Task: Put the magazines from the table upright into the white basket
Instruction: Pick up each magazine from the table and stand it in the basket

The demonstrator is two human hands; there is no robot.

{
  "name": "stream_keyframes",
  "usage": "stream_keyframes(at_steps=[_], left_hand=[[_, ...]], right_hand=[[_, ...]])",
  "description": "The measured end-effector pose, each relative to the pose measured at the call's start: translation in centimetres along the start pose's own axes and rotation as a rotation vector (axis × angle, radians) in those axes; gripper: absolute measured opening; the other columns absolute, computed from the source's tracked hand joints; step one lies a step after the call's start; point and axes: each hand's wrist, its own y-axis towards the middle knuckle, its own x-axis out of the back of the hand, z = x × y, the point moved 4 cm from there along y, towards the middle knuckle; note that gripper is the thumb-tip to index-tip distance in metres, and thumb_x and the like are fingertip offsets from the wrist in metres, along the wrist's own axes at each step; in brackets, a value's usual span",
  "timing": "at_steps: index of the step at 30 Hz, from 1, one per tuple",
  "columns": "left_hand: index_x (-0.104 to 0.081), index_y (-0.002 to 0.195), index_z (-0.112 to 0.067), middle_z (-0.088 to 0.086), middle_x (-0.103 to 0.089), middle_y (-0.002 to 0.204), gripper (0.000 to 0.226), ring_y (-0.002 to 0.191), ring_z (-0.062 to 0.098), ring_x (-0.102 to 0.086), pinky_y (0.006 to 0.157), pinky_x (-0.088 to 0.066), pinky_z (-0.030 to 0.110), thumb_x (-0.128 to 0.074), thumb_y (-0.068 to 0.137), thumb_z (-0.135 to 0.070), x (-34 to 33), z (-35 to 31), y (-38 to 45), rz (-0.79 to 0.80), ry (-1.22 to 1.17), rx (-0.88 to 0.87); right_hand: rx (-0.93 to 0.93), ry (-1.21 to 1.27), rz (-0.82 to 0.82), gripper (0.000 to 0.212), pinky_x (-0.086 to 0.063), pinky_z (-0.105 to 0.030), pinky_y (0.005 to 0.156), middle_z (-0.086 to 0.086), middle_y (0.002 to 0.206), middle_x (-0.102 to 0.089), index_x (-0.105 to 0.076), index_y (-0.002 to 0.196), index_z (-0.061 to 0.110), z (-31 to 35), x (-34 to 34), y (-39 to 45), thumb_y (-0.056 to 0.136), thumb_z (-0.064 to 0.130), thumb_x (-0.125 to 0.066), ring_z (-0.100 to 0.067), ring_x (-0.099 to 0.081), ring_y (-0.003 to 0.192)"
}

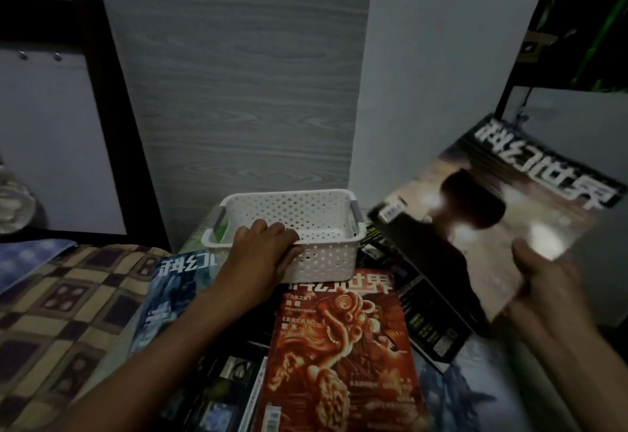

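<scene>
1. The table (492, 363) lies under both forearms, almost wholly covered by spread magazines; a checked cloth (57, 312) lies beyond the left forearm on its outer side.
2. The lifted magazine (489, 221) (a dark cover with glare spots, title upside down to the wearer) is raised off the pile and tilted, rising up and away from the right hand (540, 278), which grips its near edge with the thumb on the cover and the fingers hidden beneath.
3. The orange magazine (343, 357) lies flat between the two forearms, nearer the wearer than the left hand (265, 251); its top edge runs under the basket.
4. The blue magazine (170, 295) lies flat just outside the left forearm, partly beneath it.
5. A dark magazine (424, 316) lies flat below the right hand's raised one.
6. The white basket (323, 261), perforated, stands on the magazines with nothing visible inside it; the left hand is closed over its near rim, fingers curled inside, thumb on the outer wall.
</scene>
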Motion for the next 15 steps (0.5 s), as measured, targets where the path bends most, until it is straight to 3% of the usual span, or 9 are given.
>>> stream_keyframes(at_steps=[2,5,8,11,15], left_hand=[[-0.059,0.1,-0.024,-0.002,-0.068,0.094,0.015,0.086,0.024,-0.055,0.072,-0.024,0.035,-0.064,0.086,-0.025,0.0,-0.1,-0.2,0.031,-0.056,-0.002],[-0.056,0.101,-0.028,-0.003,-0.069,0.095,0.027,0.084,0.022,-0.055,0.072,-0.025,0.035,-0.064,0.079,-0.014,-0.1,0.3,0.0,0.055,-0.108,-0.025],[-0.054,0.098,-0.029,-0.003,-0.067,0.091,0.026,0.085,0.025,-0.053,0.071,-0.026,0.037,-0.061,0.08,-0.012,-0.7,1.7,2.0,0.033,-0.015,-0.033],[-0.056,0.1,-0.025,0.0,-0.067,0.096,0.021,0.092,0.029,-0.053,0.074,-0.025,0.038,-0.057,0.083,-0.013,-2.1,3.5,5.3,0.06,0.084,-0.019],[-0.058,0.104,-0.023,0.004,-0.067,0.104,0.022,0.097,0.029,-0.05,0.078,-0.027,0.038,-0.058,0.084,-0.015,-5.2,5.7,8.1,0.161,0.036,0.053]], right_hand=[[0.033,0.03,0.061,0.041,-0.062,-0.037,0.066,-0.006,0.113,-0.07,-0.055,0.134,0.018,0.8,-2.8,0.9,0.096,0.003,-0.047,-0.018,-0.072,0.087],[0.096,0.026,0.103,0.042,-0.06,-0.032,0.059,-0.004,0.099,-0.07,-0.053,0.129,0.016,0.5,-7.4,2.1,0.093,-0.005,-0.048,-0.013,-0.072,0.072],[0.119,-0.002,0.098,0.053,-0.06,-0.035,0.061,-0.005,0.104,-0.071,-0.046,0.137,0.021,-1.1,-10.9,3.3,0.092,-0.006,-0.051,-0.014,-0.073,0.071],[0.144,-0.045,0.105,0.051,-0.059,-0.047,0.079,-0.011,0.117,-0.069,-0.048,0.135,0.021,-3.1,-12.8,4.6,0.091,-0.003,-0.054,-0.023,-0.07,0.087],[0.191,-0.091,0.084,0.042,-0.05,-0.056,0.098,-0.015,0.122,-0.066,-0.052,0.128,0.01,-4.5,-14.5,7.1,0.089,-0.003,-0.056,-0.036,-0.064,0.11]])
